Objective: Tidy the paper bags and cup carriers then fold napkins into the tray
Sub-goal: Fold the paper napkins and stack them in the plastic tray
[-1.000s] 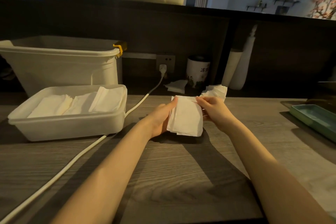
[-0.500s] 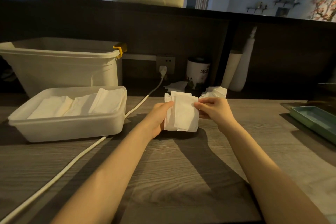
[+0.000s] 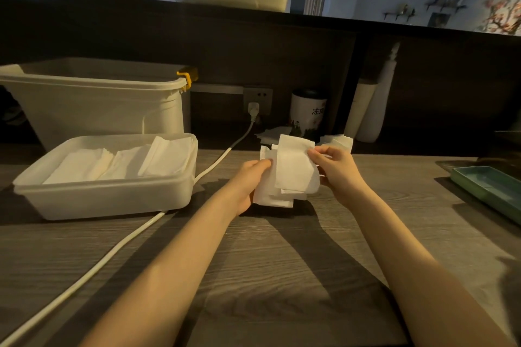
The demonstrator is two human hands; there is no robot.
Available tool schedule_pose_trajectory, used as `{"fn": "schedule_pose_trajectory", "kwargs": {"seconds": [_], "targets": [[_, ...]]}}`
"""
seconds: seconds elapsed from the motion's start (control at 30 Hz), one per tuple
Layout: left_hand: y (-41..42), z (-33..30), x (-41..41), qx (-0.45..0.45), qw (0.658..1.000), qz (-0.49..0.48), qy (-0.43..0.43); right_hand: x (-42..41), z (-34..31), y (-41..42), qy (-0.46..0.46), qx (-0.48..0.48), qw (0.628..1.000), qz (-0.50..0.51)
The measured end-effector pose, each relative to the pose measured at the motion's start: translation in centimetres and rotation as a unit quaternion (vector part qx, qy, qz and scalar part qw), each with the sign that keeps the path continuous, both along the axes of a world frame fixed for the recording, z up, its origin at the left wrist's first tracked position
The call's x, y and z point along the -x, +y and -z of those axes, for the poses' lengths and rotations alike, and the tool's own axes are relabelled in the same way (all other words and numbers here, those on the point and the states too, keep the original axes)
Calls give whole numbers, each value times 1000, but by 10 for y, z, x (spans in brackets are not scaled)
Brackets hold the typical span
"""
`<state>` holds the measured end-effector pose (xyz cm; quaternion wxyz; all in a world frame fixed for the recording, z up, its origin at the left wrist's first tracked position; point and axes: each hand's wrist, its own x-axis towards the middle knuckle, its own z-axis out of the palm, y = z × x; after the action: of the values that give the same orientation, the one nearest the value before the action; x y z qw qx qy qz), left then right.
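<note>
**Single head cam, forward and down over wooden tabletop**

One view only, nothing shared with another. Worn on the person's head, it faces forward and down across the tabletop toward its far edge and the dark back panel behind. Wide-angle: edges bow, horizon tilts down to the right. Close range; both forearms enter from the bottom edge, left hand and right hand sit mid-frame. White tray near the left edge, green tray cut off at the right. The room beyond the counter fills the top strip.
</note>
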<state>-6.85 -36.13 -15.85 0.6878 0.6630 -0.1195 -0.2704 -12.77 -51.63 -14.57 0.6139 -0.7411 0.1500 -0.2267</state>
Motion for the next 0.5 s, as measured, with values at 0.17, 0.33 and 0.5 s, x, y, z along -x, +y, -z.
{"fn": "schedule_pose_trajectory", "kwargs": {"seconds": [0.17, 0.33, 0.5], "targets": [[1, -4, 1, 19, 999, 45, 20, -1, 3, 2, 13, 48, 999, 17], [-1, -2, 1, -1, 1000, 24, -8, -3, 6, 3, 19, 84, 996, 32], [-1, -2, 2, 6, 1000, 12, -23, -2, 6, 6, 132, 6, 991, -3]]}}
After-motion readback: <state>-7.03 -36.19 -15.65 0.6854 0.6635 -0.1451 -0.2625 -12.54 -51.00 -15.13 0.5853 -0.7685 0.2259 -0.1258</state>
